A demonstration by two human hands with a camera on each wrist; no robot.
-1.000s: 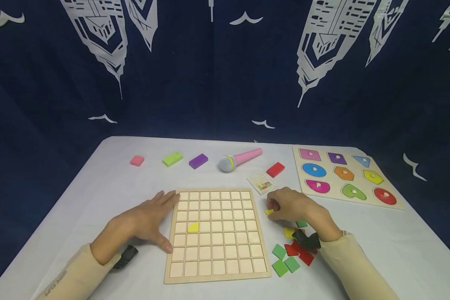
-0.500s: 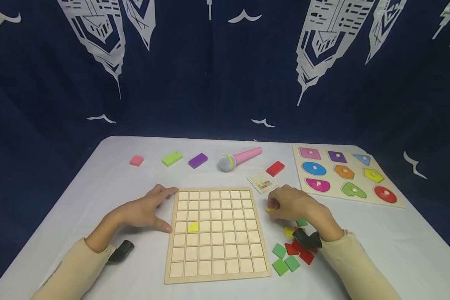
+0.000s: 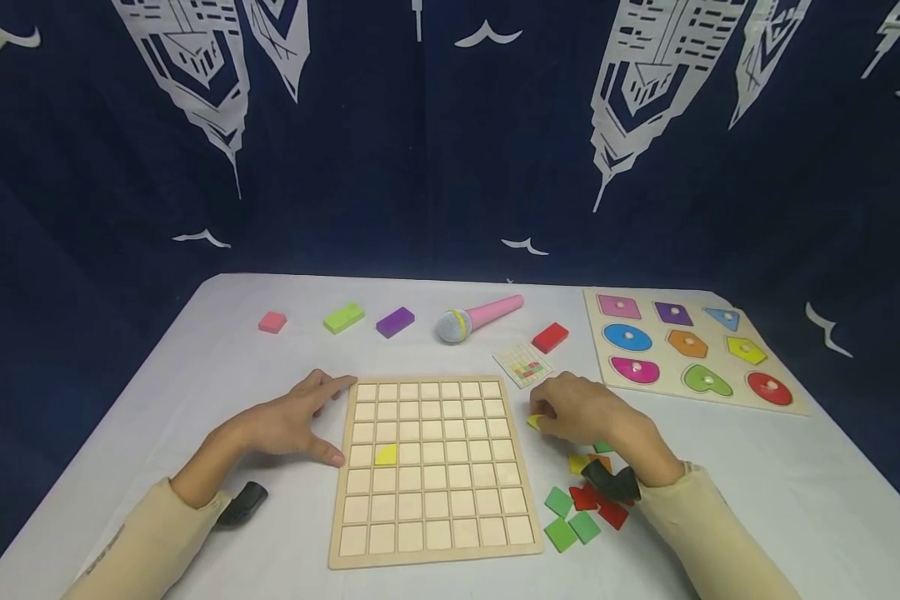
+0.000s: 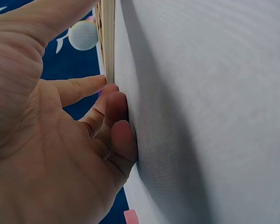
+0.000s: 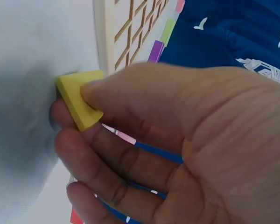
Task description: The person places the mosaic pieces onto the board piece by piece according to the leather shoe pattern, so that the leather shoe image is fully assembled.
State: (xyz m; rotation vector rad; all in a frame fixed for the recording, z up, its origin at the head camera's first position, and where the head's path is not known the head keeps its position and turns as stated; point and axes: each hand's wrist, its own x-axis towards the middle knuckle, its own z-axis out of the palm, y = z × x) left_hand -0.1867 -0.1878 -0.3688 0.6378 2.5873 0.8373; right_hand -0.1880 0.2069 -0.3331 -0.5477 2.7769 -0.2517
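Yellow tile (image 5: 79, 99) sits pinched in right hand (image 3: 588, 410) fingertips.

- Two puzzle boards lay out: one grid board (image 3: 432, 468), one shape board (image 3: 690, 350).
- Four blocks (image 3: 396, 322).
- One microphone (image 3: 478, 318).
- One pattern card (image 3: 524, 365).
- Three loose green tiles (image 3: 570, 525).

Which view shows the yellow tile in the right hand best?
The right wrist view: the yellow tile fills the frame, pinched by the right hand. The head view shows a sliver; the left wrist view shows none of it.
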